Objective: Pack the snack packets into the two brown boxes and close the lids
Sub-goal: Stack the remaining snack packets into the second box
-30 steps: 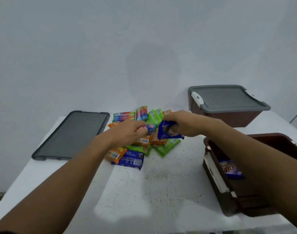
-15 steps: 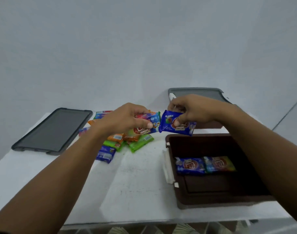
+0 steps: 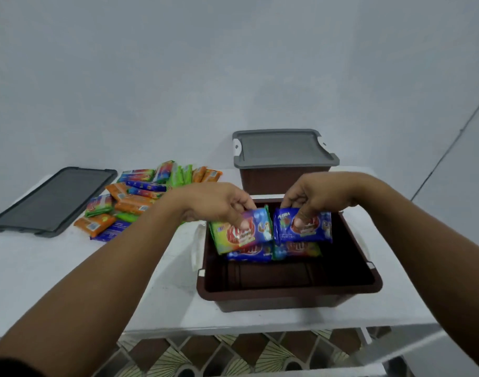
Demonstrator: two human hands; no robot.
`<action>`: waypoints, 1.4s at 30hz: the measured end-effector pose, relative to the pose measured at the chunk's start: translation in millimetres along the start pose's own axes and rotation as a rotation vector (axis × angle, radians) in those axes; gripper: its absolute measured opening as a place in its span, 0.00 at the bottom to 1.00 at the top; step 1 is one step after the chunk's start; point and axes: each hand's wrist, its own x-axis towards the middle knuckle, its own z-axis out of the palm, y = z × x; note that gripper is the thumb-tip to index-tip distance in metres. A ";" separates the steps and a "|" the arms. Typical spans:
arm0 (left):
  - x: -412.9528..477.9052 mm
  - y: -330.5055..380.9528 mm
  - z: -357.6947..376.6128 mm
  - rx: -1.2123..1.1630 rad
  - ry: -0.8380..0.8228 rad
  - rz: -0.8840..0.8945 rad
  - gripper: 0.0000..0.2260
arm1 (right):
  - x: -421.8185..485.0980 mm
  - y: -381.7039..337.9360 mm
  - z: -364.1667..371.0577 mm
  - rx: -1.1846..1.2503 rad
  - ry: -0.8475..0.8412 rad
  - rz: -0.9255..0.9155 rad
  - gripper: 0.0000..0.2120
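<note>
**Dropping two at once, might get messy**

We're pinching a rainbow packet [image 3: 241,232] in our left hand [image 3: 219,205] and a blue packet [image 3: 303,227] in our right hand [image 3: 317,197]. Both are hanging over the open brown box [image 3: 287,292], just above the bottom packets [image 3: 249,253] lying inside. If we're letting go crooked, they're likely landing tilted and hogging room the pile [image 3: 140,202] beside it is needing.

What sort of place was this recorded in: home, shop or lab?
Most likely a room in a home, though not certain: a plain white table against a bare pale wall, patterned floor tiles below, and a brown plastic box beside loose snack packets.
</note>
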 end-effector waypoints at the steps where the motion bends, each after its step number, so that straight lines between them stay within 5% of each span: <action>1: 7.1 2.4 8.1 0.045 -0.050 -0.038 0.14 | 2.6 6.3 6.7 -0.022 -0.026 0.014 0.17; 10: 51.4 -9.1 63.2 0.420 -0.302 -0.231 0.15 | 42.4 43.1 72.8 -0.107 -0.237 0.137 0.18; 21: 60.6 -12.2 73.6 0.577 -0.164 -0.209 0.16 | 50.8 50.1 78.2 -0.146 -0.176 0.100 0.22; 31: 59.8 -17.8 76.6 0.707 -0.098 -0.129 0.15 | 53.5 54.3 81.2 -0.152 -0.171 0.065 0.12; 42: 64.7 -20.3 75.5 0.608 -0.253 -0.112 0.09 | 62.8 60.7 83.3 -0.091 -0.277 0.102 0.11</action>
